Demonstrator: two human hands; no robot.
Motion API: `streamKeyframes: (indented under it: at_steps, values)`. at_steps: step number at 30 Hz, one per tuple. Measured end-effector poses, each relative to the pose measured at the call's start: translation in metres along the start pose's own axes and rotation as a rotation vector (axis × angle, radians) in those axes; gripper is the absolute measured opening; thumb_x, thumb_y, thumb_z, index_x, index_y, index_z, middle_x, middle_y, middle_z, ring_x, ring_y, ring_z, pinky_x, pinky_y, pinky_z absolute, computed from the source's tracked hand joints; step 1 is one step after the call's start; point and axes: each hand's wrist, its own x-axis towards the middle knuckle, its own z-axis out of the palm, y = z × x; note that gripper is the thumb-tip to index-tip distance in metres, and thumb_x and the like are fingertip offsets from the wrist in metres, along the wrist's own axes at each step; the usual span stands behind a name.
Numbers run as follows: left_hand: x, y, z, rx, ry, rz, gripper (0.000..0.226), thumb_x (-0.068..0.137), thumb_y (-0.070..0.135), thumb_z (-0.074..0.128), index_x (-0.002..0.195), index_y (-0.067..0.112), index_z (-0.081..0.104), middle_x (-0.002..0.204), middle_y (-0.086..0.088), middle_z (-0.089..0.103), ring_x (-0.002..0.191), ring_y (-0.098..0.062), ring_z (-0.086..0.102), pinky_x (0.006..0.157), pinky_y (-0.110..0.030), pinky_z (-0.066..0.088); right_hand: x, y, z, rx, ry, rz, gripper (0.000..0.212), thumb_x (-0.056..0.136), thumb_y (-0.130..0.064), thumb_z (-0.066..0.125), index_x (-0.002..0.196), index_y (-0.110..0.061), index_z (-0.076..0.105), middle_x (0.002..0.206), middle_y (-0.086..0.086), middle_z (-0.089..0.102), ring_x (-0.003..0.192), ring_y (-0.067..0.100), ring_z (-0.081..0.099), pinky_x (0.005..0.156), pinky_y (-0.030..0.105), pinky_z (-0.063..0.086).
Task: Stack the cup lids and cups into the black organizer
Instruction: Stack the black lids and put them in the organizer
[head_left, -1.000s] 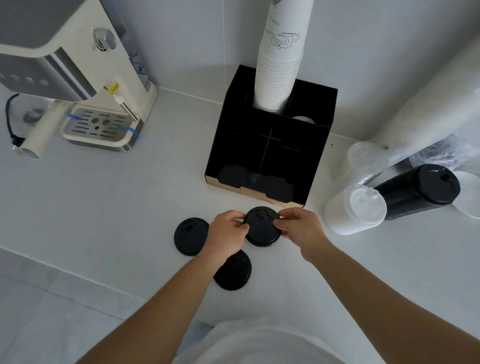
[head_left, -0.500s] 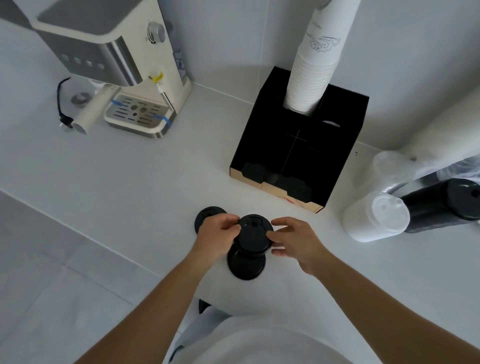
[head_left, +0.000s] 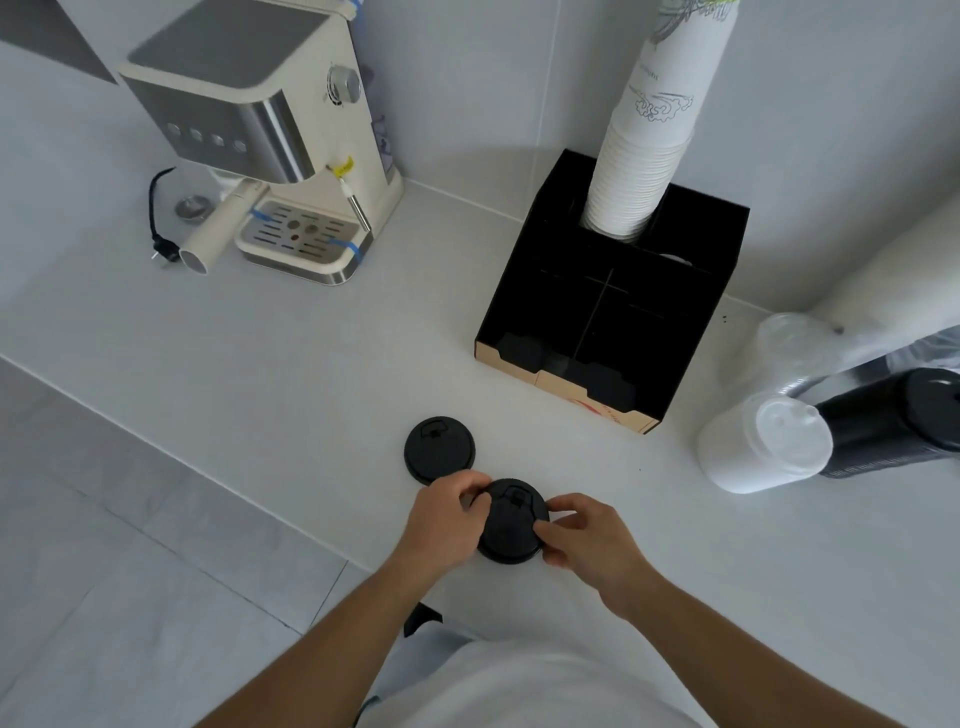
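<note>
Black lid (head_left: 511, 525) near the bench's front edge, pinched at its rim by curled left hand (head_left: 441, 519) and right hand (head_left: 587, 540). Second lid (head_left: 439, 449) just beside, flat. Black organizer (head_left: 613, 322) toward the back wall, holding stacked white cups (head_left: 654, 140).

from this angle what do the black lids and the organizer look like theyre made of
Black lid held by both hands: probably thin moulded plastic, matte, with a raised sip tab. Black organizer: looks like rigid board or acrylic with a slight sheen; the tan front edge suggests cardboard or protective film, can't tell which.
</note>
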Motion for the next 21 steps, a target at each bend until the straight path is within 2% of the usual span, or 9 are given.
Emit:
streamKeyframes:
  at_steps: [4, 8, 10, 15, 18, 21]
  values:
    - [0.0038, -0.0001, 0.0008, 0.014, 0.006, 0.019, 0.025, 0.093, 0.014, 0.057, 0.116, 0.015, 0.068, 0.105, 0.008, 0.065, 0.095, -0.006, 0.06, 0.08, -0.008, 0.041, 0.0022, -0.0007, 0.0015, 0.021, -0.002, 0.014, 0.021, 0.082, -0.018, 0.078, 0.101, -0.018, 0.071, 0.09, 0.014, 0.076, 0.08, 0.031, 0.076, 0.087, 0.047, 0.061]
    - [0.0064, -0.0009, 0.0015, 0.027, 0.015, 0.011, 0.026, 0.094, 0.013, 0.056, 0.116, 0.014, 0.068, 0.109, 0.004, 0.068, 0.092, -0.004, 0.059, 0.071, -0.001, 0.039, 0.0038, -0.0015, 0.0006, 0.073, -0.022, 0.039, 0.023, 0.082, -0.014, 0.078, 0.104, -0.013, 0.072, 0.093, 0.02, 0.076, 0.077, 0.026, 0.073, 0.083, 0.037, 0.063]
    - [0.0068, -0.0012, 0.0019, 0.035, 0.017, 0.001, 0.025, 0.093, 0.013, 0.057, 0.116, 0.013, 0.068, 0.111, 0.003, 0.069, 0.092, -0.005, 0.059, 0.075, -0.004, 0.041, 0.0049, -0.0025, 0.0001, 0.032, -0.019, 0.032, 0.021, 0.082, -0.016, 0.078, 0.102, -0.015, 0.073, 0.091, 0.019, 0.077, 0.073, 0.023, 0.073, 0.082, 0.037, 0.063]
    - [0.0077, -0.0045, 0.0031, 0.066, 0.022, -0.054, 0.03, 0.092, 0.02, 0.06, 0.122, 0.015, 0.065, 0.119, 0.0, 0.067, 0.102, -0.011, 0.062, 0.089, -0.019, 0.046, 0.006, -0.0002, -0.0015, -0.067, -0.009, 0.015, 0.018, 0.082, -0.022, 0.078, 0.1, -0.02, 0.072, 0.069, 0.009, 0.072, 0.06, 0.018, 0.067, 0.077, 0.036, 0.064]
    - [0.0084, -0.0053, 0.0033, 0.077, 0.021, -0.076, 0.029, 0.093, 0.02, 0.06, 0.12, 0.014, 0.066, 0.115, -0.001, 0.068, 0.098, -0.012, 0.063, 0.086, -0.02, 0.046, 0.0071, 0.0016, -0.0008, -0.093, -0.001, 0.009, 0.018, 0.081, -0.024, 0.077, 0.098, -0.019, 0.072, 0.064, 0.007, 0.07, 0.057, 0.018, 0.065, 0.078, 0.04, 0.064]
    - [0.0097, -0.0041, 0.0036, 0.053, 0.023, -0.092, 0.025, 0.092, 0.017, 0.06, 0.114, 0.011, 0.07, 0.108, -0.002, 0.071, 0.088, -0.009, 0.06, 0.08, -0.018, 0.044, 0.0061, -0.0006, 0.0016, -0.114, 0.006, -0.007, 0.004, 0.083, -0.021, 0.075, 0.086, -0.02, 0.072, 0.065, 0.008, 0.068, 0.057, 0.019, 0.062, 0.077, 0.041, 0.062]
